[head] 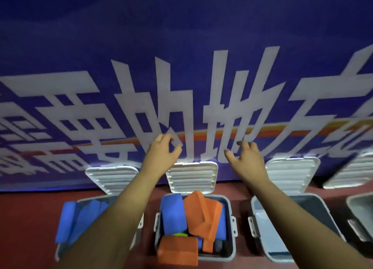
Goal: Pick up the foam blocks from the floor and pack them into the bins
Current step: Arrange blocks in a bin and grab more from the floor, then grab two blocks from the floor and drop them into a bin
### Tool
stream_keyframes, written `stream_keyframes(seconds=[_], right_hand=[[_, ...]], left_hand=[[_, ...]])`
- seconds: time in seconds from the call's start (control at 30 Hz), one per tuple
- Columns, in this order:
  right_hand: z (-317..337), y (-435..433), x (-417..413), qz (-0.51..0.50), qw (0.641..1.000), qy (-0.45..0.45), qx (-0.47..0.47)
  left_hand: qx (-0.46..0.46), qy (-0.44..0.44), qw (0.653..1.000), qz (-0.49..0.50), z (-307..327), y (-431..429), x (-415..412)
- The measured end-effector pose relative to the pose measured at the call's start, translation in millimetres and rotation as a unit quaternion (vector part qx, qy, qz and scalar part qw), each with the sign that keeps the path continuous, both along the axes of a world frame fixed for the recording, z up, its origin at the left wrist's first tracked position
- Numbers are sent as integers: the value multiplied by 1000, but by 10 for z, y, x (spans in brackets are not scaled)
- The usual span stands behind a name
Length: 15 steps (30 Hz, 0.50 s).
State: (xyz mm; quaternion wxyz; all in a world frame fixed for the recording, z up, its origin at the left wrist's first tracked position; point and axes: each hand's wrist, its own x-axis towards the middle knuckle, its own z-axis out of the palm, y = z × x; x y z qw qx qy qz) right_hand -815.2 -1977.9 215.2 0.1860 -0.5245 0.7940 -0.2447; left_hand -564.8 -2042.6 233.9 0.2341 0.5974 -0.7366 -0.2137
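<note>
A red floor (pixel 30 218) is seen, bounded on the far side by a blue banner (pixel 181 26) printed with large white characters and an orange stripe. Four grey bins are set in a row along the banner, each with its white ribbed lid swung open and leaned back against it.

The left bin (pixel 58 250) is filled with blue foam blocks (pixel 68 220). In the middle bin (pixel 232 238), a blue block (pixel 174 214) and an orange block (pixel 199 214) are stacked high, and another orange block (pixel 177 250) is tilted over the near rim. Only grey walls are seen in the right bin (pixel 260 218). The fourth bin (pixel 359 208) is cut off by the right edge.

The left hand (pixel 163 149) and the right hand (pixel 246 157) are raised beyond the middle bin, before the banner, fingers relaxed and loosely curled, with nothing gripped. The blocks lie nearer, between the forearms.
</note>
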Motion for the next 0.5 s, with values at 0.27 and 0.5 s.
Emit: stream_keyframes(seconds=[0.27,0.5], right_hand=[[388,567,96,-133,991,21,-26],[435,1752,572,-331,943,9,-32]], left_hand=[[-19,-5,994,-111,384,-184,-10],[-20,-8,957,-290,259,210,-143]])
